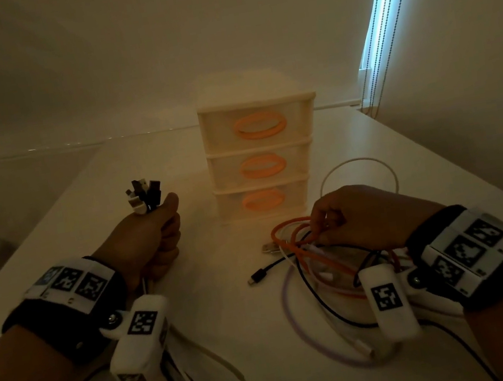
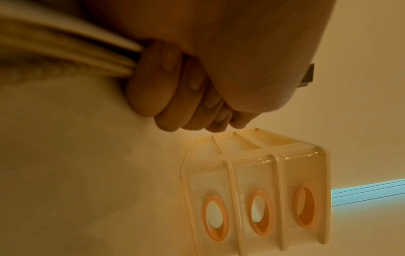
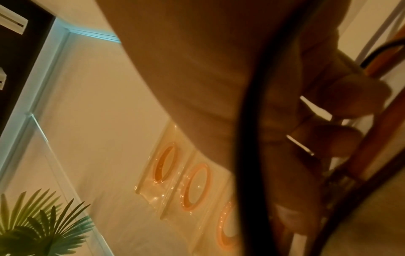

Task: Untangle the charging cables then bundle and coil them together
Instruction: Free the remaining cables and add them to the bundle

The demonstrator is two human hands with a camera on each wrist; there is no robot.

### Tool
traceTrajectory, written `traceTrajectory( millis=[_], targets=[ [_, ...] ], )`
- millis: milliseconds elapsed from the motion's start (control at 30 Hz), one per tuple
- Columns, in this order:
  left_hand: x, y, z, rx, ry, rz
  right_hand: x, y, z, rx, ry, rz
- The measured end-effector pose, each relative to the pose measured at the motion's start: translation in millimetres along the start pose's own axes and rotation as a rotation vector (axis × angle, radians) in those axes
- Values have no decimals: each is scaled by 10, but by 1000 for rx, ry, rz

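Note:
My left hand [image 1: 158,231] is fisted round a bunch of cable ends, with several black and white plugs [image 1: 144,194] sticking out above the thumb. In the left wrist view the gripped cables [image 2: 72,50] run out of the fist [image 2: 175,90]. They trail down toward the table's near edge [image 1: 206,368]. My right hand [image 1: 347,221] rests on a tangle of cables [image 1: 318,265] at the right, fingertips pinching an orange cable [image 1: 296,232]. A black cable [image 3: 249,138] crosses the right wrist view over the hand [image 3: 342,110].
A small three-drawer plastic organiser [image 1: 263,158] with orange ring handles stands at the table's middle. A white cable loop [image 1: 355,170] lies to its right. Loose USB plugs [image 1: 269,248] and a black plug [image 1: 259,277] lie left of the tangle. Window-blind cords [image 1: 381,21] hang at far right.

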State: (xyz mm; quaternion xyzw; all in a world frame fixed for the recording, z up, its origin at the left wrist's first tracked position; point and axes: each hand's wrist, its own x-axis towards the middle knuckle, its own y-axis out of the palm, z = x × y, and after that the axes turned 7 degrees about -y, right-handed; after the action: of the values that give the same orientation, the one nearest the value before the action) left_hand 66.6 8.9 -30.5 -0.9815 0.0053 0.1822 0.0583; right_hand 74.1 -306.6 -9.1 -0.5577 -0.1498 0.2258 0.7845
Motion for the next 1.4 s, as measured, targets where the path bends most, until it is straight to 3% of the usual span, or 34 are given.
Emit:
traceTrajectory(
  millis=[367, 700, 900, 1033, 1167, 1233, 1300, 1400],
  targets=[
    [-61, 167, -10, 102, -5, 69, 31, 57, 18, 201, -76, -193],
    [-49, 143, 1, 64, -3, 83, 12, 33, -8, 340, -36, -362],
    [-49, 125, 15, 56, -1, 82, -30, -142, -56, 99, -22, -616],
    [-57, 132, 8, 52, 1, 73, -56, -188, -59, 24, -22, -647],
    [-64, 139, 8, 40, -9, 71, -46, -316, -19, 334, -13, -730],
    [-72, 137, 7, 31, -10, 65, -55, -403, -49, 807, 118, -781],
    [-83, 134, 7, 27, -11, 63, -110, -448, -43, 1207, 152, -798],
    [-102, 129, -9, 8, 2, 72, -162, -453, 131, 1191, -8, -937]
  ],
)
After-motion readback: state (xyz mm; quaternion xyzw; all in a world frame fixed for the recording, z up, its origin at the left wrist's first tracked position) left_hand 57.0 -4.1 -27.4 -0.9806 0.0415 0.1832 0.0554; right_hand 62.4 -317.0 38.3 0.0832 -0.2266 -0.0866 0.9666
